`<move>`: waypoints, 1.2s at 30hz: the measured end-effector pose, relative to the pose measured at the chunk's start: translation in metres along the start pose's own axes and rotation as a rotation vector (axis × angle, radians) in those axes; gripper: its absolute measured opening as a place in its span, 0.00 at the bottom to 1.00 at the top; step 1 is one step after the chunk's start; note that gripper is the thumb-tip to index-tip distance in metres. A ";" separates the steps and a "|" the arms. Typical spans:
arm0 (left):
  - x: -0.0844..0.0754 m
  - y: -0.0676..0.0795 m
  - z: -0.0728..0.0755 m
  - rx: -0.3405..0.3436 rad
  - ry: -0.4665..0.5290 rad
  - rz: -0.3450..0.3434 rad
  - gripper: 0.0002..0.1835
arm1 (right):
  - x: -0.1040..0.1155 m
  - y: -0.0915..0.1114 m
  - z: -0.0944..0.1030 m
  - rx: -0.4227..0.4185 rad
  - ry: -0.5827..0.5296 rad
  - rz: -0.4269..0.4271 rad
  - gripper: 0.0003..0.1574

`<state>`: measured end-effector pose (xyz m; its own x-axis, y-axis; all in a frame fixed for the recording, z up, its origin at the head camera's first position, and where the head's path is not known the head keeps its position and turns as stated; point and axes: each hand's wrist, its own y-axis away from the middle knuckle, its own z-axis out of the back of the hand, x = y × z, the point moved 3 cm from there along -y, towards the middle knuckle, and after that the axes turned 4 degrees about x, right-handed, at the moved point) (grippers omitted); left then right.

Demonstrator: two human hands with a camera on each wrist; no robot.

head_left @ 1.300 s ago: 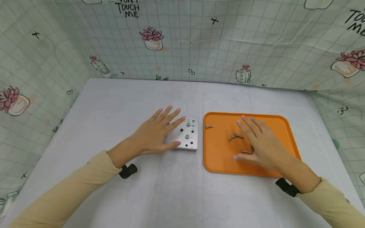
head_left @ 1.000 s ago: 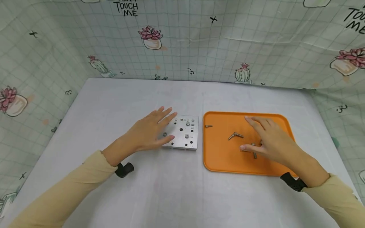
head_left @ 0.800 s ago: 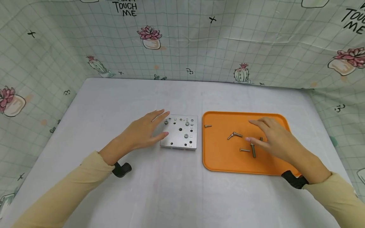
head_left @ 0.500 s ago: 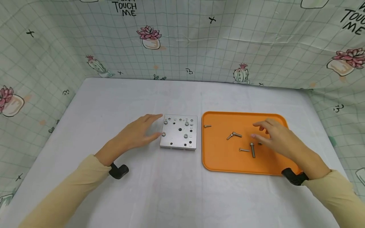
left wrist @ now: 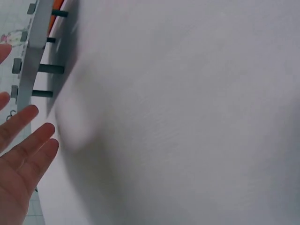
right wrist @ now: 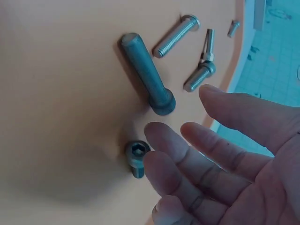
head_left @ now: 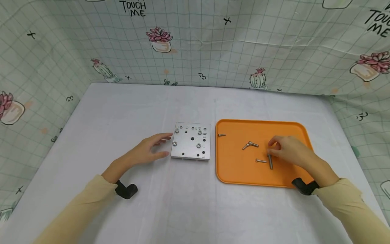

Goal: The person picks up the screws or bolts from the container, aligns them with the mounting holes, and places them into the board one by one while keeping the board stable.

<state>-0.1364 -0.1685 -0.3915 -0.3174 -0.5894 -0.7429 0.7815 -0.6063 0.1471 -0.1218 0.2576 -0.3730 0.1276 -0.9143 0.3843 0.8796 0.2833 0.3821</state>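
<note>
Beside the left edge of a silver metal plate (head_left: 187, 150), my left hand (head_left: 144, 151) hovers with fingers apart and nothing in them. Socket screws are set in the plate, and the left wrist view shows their shanks (left wrist: 50, 69) projecting underneath. My right hand (head_left: 295, 151) is over the orange tray (head_left: 237, 173), close to the head of a long thick bolt (head_left: 271, 163). In the right wrist view its fingers are bent, the thumb stands apart from them, and nothing is held. A shorter socket bolt (right wrist: 137, 158) lies right by the fingertips.
Also in the tray lie a thinner screw (head_left: 261, 161), a touching pair of screws (head_left: 251, 144) and a small screw (head_left: 221, 135) near its left rim. A white cloth (head_left: 189, 203) covers the table. A printed curtain (head_left: 198, 44) hangs around it.
My left hand has drawn back left and down, off the plate. My right hand first moved right across the tray, then came back left and lower toward the long bolt, its fingers bending more.
</note>
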 end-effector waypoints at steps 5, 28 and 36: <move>0.003 0.001 -0.006 -0.009 0.049 -0.026 0.34 | -0.001 -0.003 -0.008 0.035 0.017 -0.012 0.20; 0.007 -0.001 -0.014 -0.002 0.087 0.020 0.35 | 0.003 -0.004 -0.021 0.005 -0.022 -0.032 0.10; 0.004 -0.003 -0.013 -0.002 0.051 -0.004 0.35 | 0.002 -0.001 -0.018 -0.010 -0.055 -0.055 0.08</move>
<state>-0.1332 -0.1623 -0.4034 -0.2929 -0.5590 -0.7757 0.7813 -0.6076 0.1429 -0.1138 0.2502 -0.3876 0.0542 -0.9112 0.4085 0.8893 0.2301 0.3952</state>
